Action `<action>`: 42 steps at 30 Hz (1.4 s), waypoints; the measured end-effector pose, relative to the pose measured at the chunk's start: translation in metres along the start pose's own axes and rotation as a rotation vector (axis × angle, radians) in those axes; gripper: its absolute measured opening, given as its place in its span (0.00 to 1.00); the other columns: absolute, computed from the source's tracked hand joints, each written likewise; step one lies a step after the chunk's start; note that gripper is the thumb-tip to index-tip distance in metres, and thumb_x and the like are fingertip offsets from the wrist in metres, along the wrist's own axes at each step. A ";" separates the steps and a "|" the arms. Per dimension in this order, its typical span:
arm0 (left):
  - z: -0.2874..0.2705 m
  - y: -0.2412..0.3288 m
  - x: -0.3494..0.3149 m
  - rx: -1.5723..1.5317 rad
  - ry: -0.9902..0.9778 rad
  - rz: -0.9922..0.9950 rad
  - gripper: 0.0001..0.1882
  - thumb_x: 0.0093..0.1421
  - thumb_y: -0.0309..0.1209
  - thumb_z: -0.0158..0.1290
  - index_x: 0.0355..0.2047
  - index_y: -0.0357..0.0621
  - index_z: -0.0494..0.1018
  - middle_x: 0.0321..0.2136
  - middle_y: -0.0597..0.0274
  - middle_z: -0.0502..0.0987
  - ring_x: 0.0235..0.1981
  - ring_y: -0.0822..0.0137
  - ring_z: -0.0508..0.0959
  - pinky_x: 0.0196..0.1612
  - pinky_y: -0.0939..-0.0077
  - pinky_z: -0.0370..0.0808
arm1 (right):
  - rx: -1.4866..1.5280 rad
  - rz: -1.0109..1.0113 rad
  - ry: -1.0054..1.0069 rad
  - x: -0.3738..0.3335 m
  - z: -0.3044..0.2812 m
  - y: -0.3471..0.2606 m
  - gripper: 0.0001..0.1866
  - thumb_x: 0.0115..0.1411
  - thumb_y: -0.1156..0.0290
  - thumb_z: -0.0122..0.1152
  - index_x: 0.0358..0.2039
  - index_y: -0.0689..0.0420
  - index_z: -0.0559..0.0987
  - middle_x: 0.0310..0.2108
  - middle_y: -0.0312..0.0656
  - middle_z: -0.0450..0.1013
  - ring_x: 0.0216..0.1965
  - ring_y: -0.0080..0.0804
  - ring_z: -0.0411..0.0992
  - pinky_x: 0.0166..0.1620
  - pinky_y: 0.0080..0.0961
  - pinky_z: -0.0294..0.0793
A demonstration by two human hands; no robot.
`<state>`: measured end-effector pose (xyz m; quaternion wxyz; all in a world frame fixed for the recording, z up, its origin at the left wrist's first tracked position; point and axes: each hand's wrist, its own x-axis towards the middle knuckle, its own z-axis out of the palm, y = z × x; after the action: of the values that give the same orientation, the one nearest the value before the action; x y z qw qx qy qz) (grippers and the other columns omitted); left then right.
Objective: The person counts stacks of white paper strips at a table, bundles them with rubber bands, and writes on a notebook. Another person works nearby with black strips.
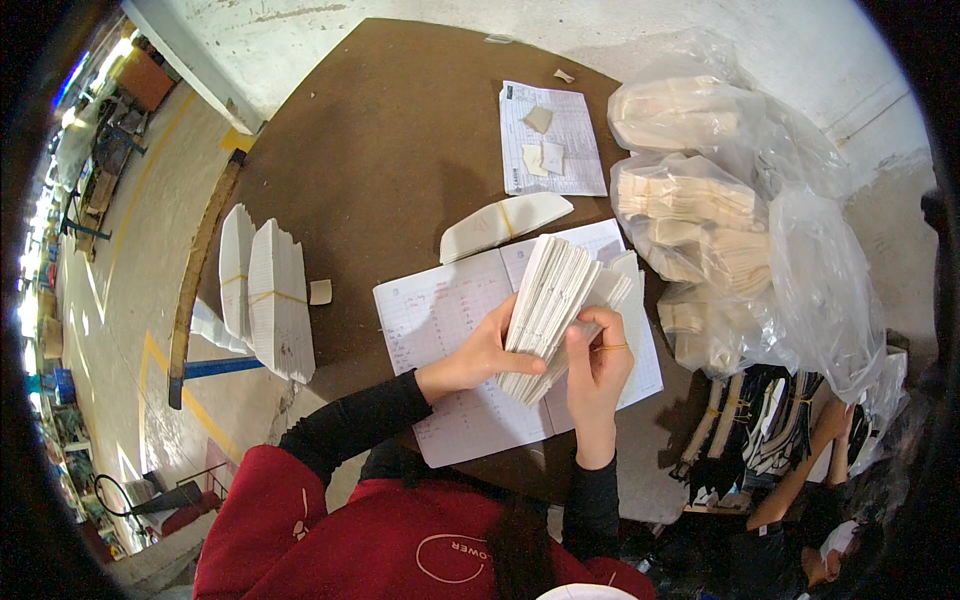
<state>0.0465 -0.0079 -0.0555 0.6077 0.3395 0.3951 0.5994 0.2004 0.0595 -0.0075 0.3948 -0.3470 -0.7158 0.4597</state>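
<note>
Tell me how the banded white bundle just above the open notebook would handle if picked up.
The bundle would probably lift as one piece, since a yellow band crosses it. Its ends might splay, being unbanded.

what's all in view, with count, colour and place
white stack: one, white, in both hands
notebook: one, white, under stack
banded bundles: at least three, white, table's left and above notebook
printed sheet: one, white, far side
scraps: three, pale, on sheet
plastic bags: several, clear, right, holding cream bundles
strips: many, black and cream, lower right
table: one, brown, centre
other person's arm: one, bare, lower right
sleeves: two, black, forearms
left hand: one, bare, gripping stack
right hand: one, bare, at stack
</note>
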 end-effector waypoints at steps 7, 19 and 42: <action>0.002 0.005 -0.001 0.034 0.003 -0.013 0.51 0.46 0.39 0.72 0.64 0.36 0.55 0.56 0.59 0.67 0.59 0.68 0.65 0.63 0.73 0.60 | 0.086 0.084 0.148 -0.004 0.007 -0.009 0.07 0.64 0.75 0.56 0.42 0.61 0.70 0.35 0.37 0.67 0.32 0.18 0.64 0.34 0.14 0.63; 0.003 0.004 0.000 0.022 -0.022 0.010 0.52 0.47 0.37 0.72 0.65 0.36 0.53 0.57 0.60 0.67 0.59 0.69 0.65 0.62 0.73 0.60 | -0.062 0.009 0.015 0.000 0.000 -0.004 0.10 0.61 0.74 0.60 0.41 0.61 0.72 0.37 0.38 0.68 0.36 0.22 0.66 0.39 0.19 0.66; 0.003 0.007 -0.001 0.064 -0.048 0.016 0.53 0.46 0.38 0.72 0.66 0.35 0.52 0.60 0.56 0.64 0.62 0.67 0.62 0.64 0.72 0.57 | 0.083 -0.190 0.308 0.004 0.022 0.003 0.08 0.63 0.73 0.56 0.41 0.62 0.72 0.40 0.43 0.69 0.40 0.31 0.68 0.43 0.27 0.66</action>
<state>0.0465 -0.0080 -0.0479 0.6010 0.3763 0.3966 0.5831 0.1795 0.0559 -0.0151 0.5553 -0.3276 -0.6570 0.3908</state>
